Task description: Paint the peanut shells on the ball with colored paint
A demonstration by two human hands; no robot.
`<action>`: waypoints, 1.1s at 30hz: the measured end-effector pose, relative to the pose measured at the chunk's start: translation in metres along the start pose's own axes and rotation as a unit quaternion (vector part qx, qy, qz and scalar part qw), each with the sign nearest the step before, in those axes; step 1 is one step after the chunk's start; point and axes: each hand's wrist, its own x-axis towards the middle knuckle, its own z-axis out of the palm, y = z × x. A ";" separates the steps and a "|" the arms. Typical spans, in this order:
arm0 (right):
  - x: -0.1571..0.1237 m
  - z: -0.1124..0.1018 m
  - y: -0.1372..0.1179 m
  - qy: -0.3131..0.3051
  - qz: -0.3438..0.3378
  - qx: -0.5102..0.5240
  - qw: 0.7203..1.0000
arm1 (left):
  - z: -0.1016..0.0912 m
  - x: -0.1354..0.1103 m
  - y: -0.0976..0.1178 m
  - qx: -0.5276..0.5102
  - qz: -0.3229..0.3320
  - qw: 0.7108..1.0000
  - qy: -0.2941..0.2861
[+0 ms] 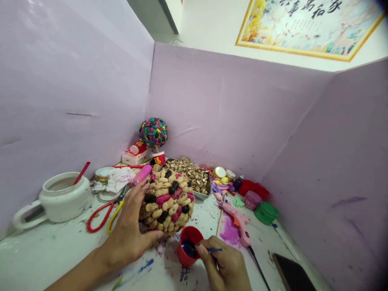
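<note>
A ball covered in peanut shells (168, 202) sits in the middle; some shells are painted pink or black, the others bare. My left hand (130, 226) is wrapped round its left side, thumb low and fingers up the flank. In front of the ball stands a red cup (191, 239) with dark blue paint inside. My right hand (226, 264) pinches a thin blue-handled paintbrush (214, 250) over the cup's right rim. The brush's tip is down in the cup and cannot be made out.
Behind the ball lies a metal tray of peanut shells (201, 182). To the right are a pink glue gun (239, 222), green tub (266, 213) and phone (292, 273). Red-handled scissors (101, 218) and a white mug (65, 200) stand left. A finished colourful ball (153, 132) is at the back.
</note>
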 end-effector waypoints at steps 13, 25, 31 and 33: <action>0.053 -0.061 -0.027 0.232 0.056 0.120 0.964 | 0.002 -0.001 0.001 -0.003 -0.003 1.000 0.006; 0.071 -0.042 -0.033 0.261 0.042 0.141 0.954 | 0.002 -0.004 0.002 -0.004 -0.004 1.000 0.014; 0.068 -0.041 -0.037 0.242 0.042 0.148 0.958 | 0.001 -0.003 0.005 -0.004 -0.010 1.000 0.008; 0.067 -0.039 -0.036 0.243 0.051 0.151 0.957 | 0.000 -0.003 0.004 -0.004 -0.014 1.000 0.007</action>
